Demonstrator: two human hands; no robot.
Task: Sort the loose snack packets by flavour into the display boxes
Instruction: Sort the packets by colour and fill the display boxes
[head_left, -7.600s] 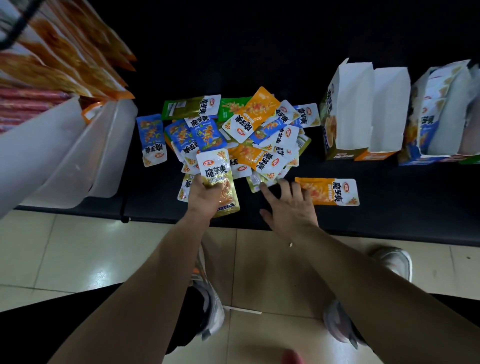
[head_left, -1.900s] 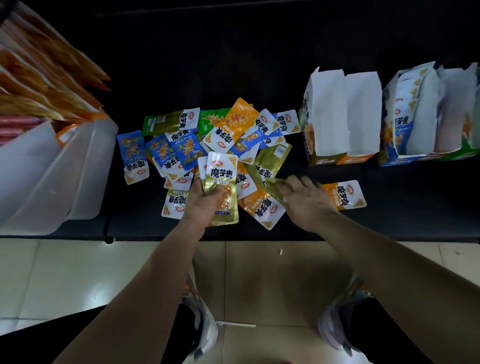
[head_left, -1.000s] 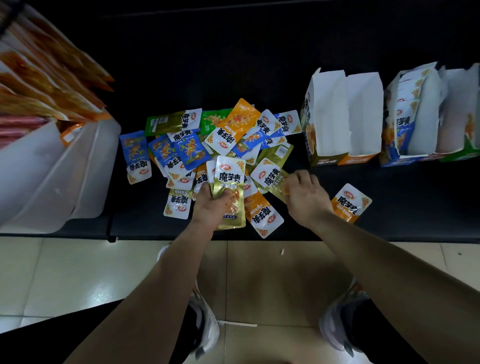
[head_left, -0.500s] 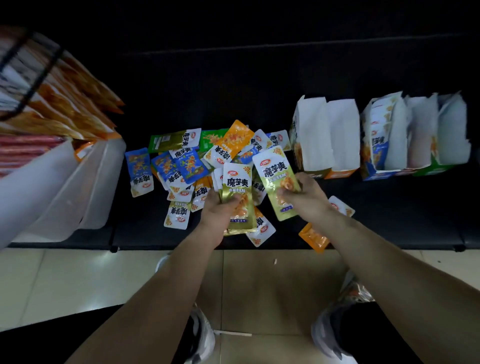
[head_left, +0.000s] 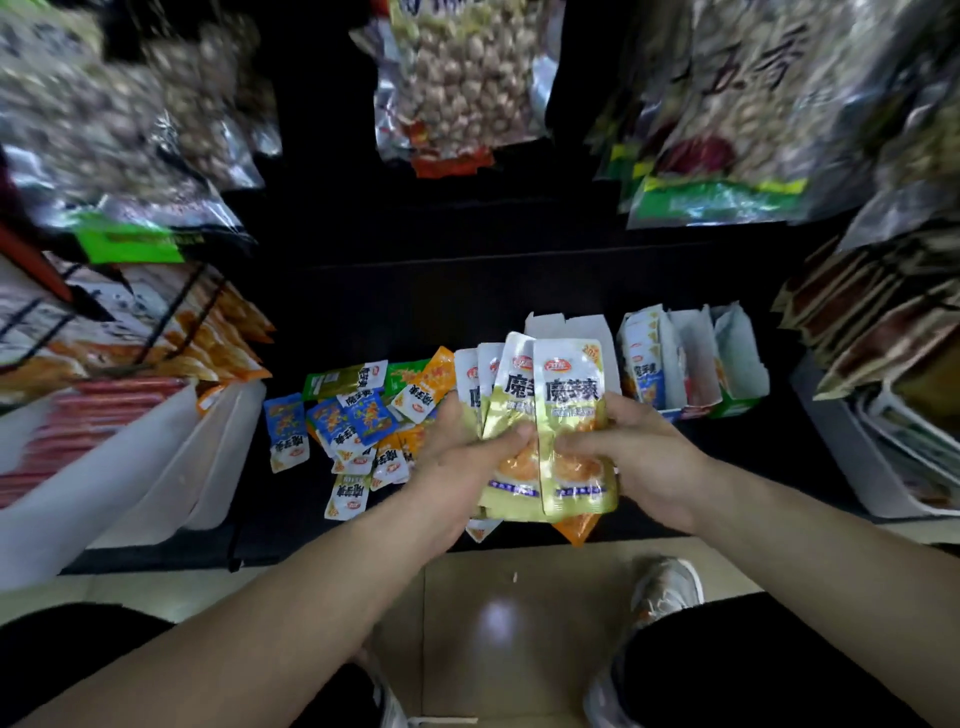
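Left hand (head_left: 462, 457) and right hand (head_left: 644, 452), frame centre: both curl fingers round a fanned stack of gold-green foil snack packets (head_left: 569, 415), held above the black bench (head_left: 291, 519). Loose blue, orange and green packets (head_left: 358, 421) lie centre-left. White cardboard display boxes (head_left: 693, 358) stand centre-right, possibly holding blue packets.

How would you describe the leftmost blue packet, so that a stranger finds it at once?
On the black shelf, loose snack packets lie in a heap. The blue packet sits at the heap's left edge, beside the white bin; the other blue ones overlap, this one lies alone.
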